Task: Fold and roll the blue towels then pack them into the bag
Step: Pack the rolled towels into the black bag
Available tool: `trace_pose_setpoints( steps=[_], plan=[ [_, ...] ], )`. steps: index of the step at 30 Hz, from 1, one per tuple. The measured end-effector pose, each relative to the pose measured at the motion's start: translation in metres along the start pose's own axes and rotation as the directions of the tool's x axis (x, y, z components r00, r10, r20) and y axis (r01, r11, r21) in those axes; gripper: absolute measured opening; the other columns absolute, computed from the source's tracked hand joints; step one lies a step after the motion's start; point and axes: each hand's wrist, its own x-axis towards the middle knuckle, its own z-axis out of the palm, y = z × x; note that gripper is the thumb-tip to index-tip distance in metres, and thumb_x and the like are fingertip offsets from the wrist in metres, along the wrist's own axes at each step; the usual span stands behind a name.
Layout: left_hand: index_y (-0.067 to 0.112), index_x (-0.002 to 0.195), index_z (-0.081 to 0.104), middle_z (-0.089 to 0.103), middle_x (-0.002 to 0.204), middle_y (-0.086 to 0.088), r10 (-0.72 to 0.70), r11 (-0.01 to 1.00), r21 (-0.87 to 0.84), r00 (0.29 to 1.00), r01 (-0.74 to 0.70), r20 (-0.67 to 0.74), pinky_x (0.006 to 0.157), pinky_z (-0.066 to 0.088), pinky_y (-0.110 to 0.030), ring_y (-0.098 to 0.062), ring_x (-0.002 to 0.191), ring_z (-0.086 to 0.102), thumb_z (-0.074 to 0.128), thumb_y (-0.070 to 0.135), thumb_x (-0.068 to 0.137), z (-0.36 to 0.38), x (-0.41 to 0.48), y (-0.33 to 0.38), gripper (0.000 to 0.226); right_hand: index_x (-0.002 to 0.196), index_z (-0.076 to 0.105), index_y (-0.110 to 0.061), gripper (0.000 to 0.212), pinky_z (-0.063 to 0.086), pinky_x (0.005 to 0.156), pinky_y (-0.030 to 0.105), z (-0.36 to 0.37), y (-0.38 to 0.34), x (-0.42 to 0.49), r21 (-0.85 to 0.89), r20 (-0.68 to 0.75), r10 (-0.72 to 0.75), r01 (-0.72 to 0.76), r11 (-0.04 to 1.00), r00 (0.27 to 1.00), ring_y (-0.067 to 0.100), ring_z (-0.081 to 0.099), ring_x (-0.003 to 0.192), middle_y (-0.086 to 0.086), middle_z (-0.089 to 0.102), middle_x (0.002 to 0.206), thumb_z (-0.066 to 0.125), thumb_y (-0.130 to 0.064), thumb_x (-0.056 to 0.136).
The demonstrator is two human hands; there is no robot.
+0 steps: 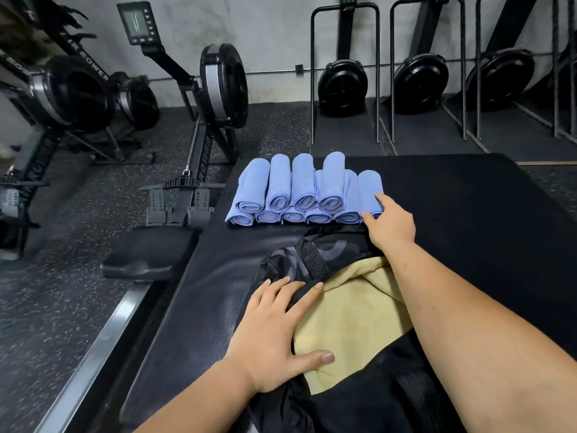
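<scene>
**Right hand on end towel roll, left hand flat on bag**

Right hand (390, 223) stretched forward, fingers nearly straight and laid over the rightmost roll (370, 190), thumb at its near end. Touching only, not closed round it. Left hand (274, 335) spread flat, palm down, pressing the near edge of the black bag (327, 254), thumb resting on yellow fabric (352, 323) showing in the bag's mouth. Nothing held.

Rolled blue towels (299, 189) stacked in two layers, spiral ends facing the camera, just beyond the far end of the bag. Touched roll at the right end of the lower layer. Bag lying flat between the two hands, mesh panel and strap on top.

All on a black padded mat (452, 198). Rowing machine (218, 89) left of the mat on speckled rubber floor (78, 214), more rowers further left. Grey wall (281, 32) at the back, with upright rowers (340, 85) stored in metal racks.
</scene>
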Motion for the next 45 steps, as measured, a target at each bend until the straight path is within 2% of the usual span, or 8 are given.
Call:
trace_pose_setpoints(
  steps=[6, 10, 14, 23, 28, 31, 38, 45],
  plan=[
    [0.05, 0.164, -0.002, 0.028, 0.164, 0.01, -0.013, 1.0, 0.009, 1.0, 0.013, 0.008, 0.129, 0.008, -0.049, -0.018, 0.159, 0.01, 0.033, 0.098, 0.083, 0.001, -0.001, 0.0, 0.101, 0.142, 0.062, -0.035, 0.05, 0.052, 0.099, 0.039, -0.016, -0.002, -0.008, 0.183, -0.075, 0.081, -0.066, 0.981, 0.994, 0.029, 0.061, 0.123, -0.001, 0.065, 0.139, 0.064, -0.021, 0.094],
    [0.05, 0.164, -0.002, 0.029, 0.164, 0.009, -0.017, 1.0, 0.02, 1.0, 0.016, 0.004, 0.129, 0.007, -0.048, -0.018, 0.159, 0.01, 0.032, 0.097, 0.084, 0.001, -0.001, 0.0, 0.099, 0.137, 0.067, -0.036, 0.047, 0.046, 0.088, 0.027, -0.036, -0.006, -0.024, 0.322, -0.123, 0.149, -0.102, 0.941, 0.981, 0.025, 0.064, 0.117, -0.004, 0.065, 0.138, 0.064, -0.016, 0.094],
    [0.049, 0.165, -0.003, 0.028, 0.165, 0.007, -0.021, 0.999, 0.048, 1.0, 0.021, 0.005, 0.129, 0.006, -0.047, -0.019, 0.158, 0.01, 0.028, 0.097, 0.085, 0.001, -0.002, 0.001, 0.098, 0.139, 0.066, -0.032, 0.048, 0.043, 0.091, 0.023, -0.063, -0.017, -0.05, 0.386, -0.176, 0.094, -0.019, 0.922, 0.98, 0.022, 0.063, 0.12, -0.002, 0.066, 0.138, 0.064, -0.015, 0.094],
    [0.047, 0.163, -0.012, 0.022, 0.168, -0.008, 0.004, 0.99, 0.143, 0.997, -0.015, 0.077, 0.129, 0.003, -0.053, -0.031, 0.156, 0.015, 0.025, 0.089, 0.091, -0.011, -0.004, 0.012, 0.092, 0.133, 0.068, -0.039, 0.049, 0.052, 0.092, 0.025, -0.104, -0.029, -0.136, 0.502, -0.167, -0.084, 0.158, 0.85, 0.982, 0.009, 0.067, 0.1, -0.014, 0.072, 0.118, 0.069, -0.015, 0.09],
    [0.043, 0.163, 0.025, 0.034, 0.162, -0.008, 0.027, 0.995, 0.094, 0.999, -0.026, -0.019, 0.125, 0.022, -0.049, -0.032, 0.146, 0.033, 0.039, 0.07, 0.097, -0.021, -0.012, 0.009, 0.073, 0.128, 0.07, -0.044, 0.048, 0.05, 0.084, 0.015, -0.108, -0.026, -0.184, 0.536, -0.125, -0.138, 0.184, 0.824, 0.983, -0.004, 0.065, 0.09, -0.028, 0.07, 0.102, 0.071, -0.015, 0.09],
    [0.029, 0.161, 0.037, 0.036, 0.163, -0.003, 0.003, 0.999, 0.05, 0.999, -0.001, -0.044, 0.126, 0.023, -0.041, -0.03, 0.147, 0.034, 0.054, 0.068, 0.09, -0.03, -0.019, 0.004, 0.082, 0.126, 0.072, -0.042, 0.049, 0.054, 0.084, 0.024, -0.106, -0.019, -0.209, 0.607, -0.076, -0.158, 0.171, 0.776, 0.985, 0.0, 0.067, 0.082, -0.023, 0.074, 0.099, 0.07, -0.009, 0.089],
    [0.021, 0.166, 0.019, 0.027, 0.167, 0.0, -0.119, 0.983, -0.129, 0.987, 0.133, 0.106, 0.125, 0.026, -0.041, -0.03, 0.15, 0.026, 0.083, 0.074, 0.06, -0.063, -0.023, -0.002, 0.134, 0.123, 0.075, -0.03, 0.045, 0.059, 0.094, 0.04, -0.118, 0.01, -0.256, 0.74, 0.16, -0.239, 0.044, 0.671, 0.958, 0.02, 0.074, 0.106, -0.002, 0.076, 0.117, 0.065, 0.003, 0.093],
    [0.02, 0.167, 0.011, 0.024, 0.167, 0.002, -0.126, 0.981, -0.127, 0.981, 0.146, 0.15, 0.125, 0.026, -0.043, -0.032, 0.148, 0.025, 0.09, 0.07, 0.056, -0.088, -0.02, 0.003, 0.145, 0.118, 0.077, -0.021, 0.044, 0.06, 0.08, 0.03, -0.146, 0.028, -0.274, 0.731, 0.474, -0.298, -0.182, 0.658, 0.829, 0.013, 0.068, 0.087, 0.0, 0.074, 0.096, 0.054, 0.009, 0.094]
  ],
)
